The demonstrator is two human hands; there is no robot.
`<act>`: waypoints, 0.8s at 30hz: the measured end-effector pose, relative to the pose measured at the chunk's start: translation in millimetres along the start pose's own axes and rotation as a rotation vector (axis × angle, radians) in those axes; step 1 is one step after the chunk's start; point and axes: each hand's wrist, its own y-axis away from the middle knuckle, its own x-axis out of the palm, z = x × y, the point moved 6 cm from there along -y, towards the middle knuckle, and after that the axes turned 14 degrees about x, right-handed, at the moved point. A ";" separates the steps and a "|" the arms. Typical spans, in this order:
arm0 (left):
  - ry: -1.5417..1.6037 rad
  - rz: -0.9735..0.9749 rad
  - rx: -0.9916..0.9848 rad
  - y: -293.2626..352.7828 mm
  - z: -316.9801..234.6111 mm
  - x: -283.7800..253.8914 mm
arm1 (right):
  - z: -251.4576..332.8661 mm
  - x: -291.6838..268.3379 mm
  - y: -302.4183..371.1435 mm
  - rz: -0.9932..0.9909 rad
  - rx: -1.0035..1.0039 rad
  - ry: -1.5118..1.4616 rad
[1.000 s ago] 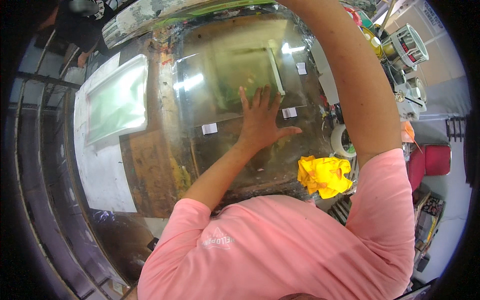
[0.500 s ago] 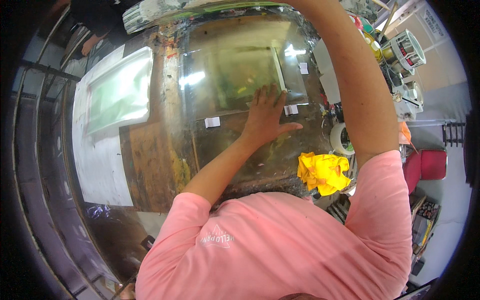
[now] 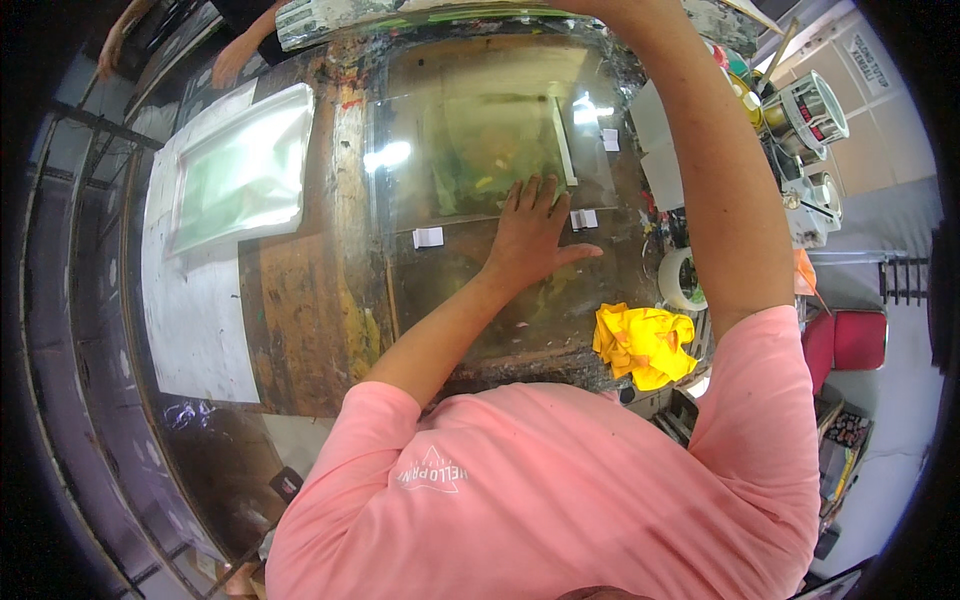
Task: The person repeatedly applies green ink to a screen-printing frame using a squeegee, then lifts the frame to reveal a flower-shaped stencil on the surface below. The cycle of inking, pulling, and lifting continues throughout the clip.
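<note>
My left hand (image 3: pixel 530 228) lies flat with fingers spread on the glass-like tabletop (image 3: pixel 465 300). Its fingertips reach the near edge of a clear sheet (image 3: pixel 480 160), by the lower end of a narrow white strip (image 3: pixel 563 140). Small white tabs sit around this sheet: one tab (image 3: pixel 428 237) to the left of my hand, another tab (image 3: pixel 584 218) just right of my fingers. My right arm stretches to the top edge of the picture, beside a raised paint-stained frame (image 3: pixel 400 22). The right hand is almost wholly cut off there, so its fingers and any hold are hidden.
A stack of clear sheets (image 3: pixel 245 165) rests on white paper (image 3: pixel 195 330) at the left. Right of me are a crumpled yellow cloth (image 3: pixel 645 345), a tape roll (image 3: pixel 682 278) and paint cans (image 3: pixel 808 112). Another person's hand (image 3: pixel 235 60) shows far left, near a metal rack (image 3: pixel 85 330).
The other person's hands and arms have come further into view at the far left. My left hand stays flat in the same place; the whole view has shifted slightly.
</note>
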 end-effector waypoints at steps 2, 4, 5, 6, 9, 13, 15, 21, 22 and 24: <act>0.000 -0.010 0.003 0.0 -0.7 0.5 | -1.0 0.5 -0.2 0.010 0.007 0.008; -0.003 -0.024 0.011 0.8 -1.5 0.2 | -1.0 0.1 0.2 0.004 0.005 0.010; -0.005 -0.035 0.016 1.4 -1.5 -0.3 | -0.7 -0.5 0.8 -0.012 0.005 0.016; -0.009 -0.040 0.019 2.2 -1.3 -0.8 | -0.5 -1.3 1.1 -0.027 0.003 0.020; -0.007 -0.079 0.051 4.0 -1.9 -3.7 | -0.2 -1.0 2.3 -0.019 0.011 -0.005; 0.037 -0.079 0.038 6.0 -3.7 -15.3 | -1.8 1.6 1.7 0.015 0.048 0.018; 0.094 -0.099 0.011 6.6 -0.7 -36.7 | 1.6 -1.8 2.4 -0.061 -0.004 0.025; 0.805 -0.779 -0.658 53.7 107.0 -177.5 | -3.3 6.0 36.5 0.051 0.094 -0.080; 0.901 -0.901 -0.541 57.0 109.9 -197.0 | 0.4 12.6 56.0 0.054 0.063 -0.002; 0.861 -0.760 -0.558 71.9 115.6 -211.0 | 4.9 26.0 98.8 0.097 -0.005 0.097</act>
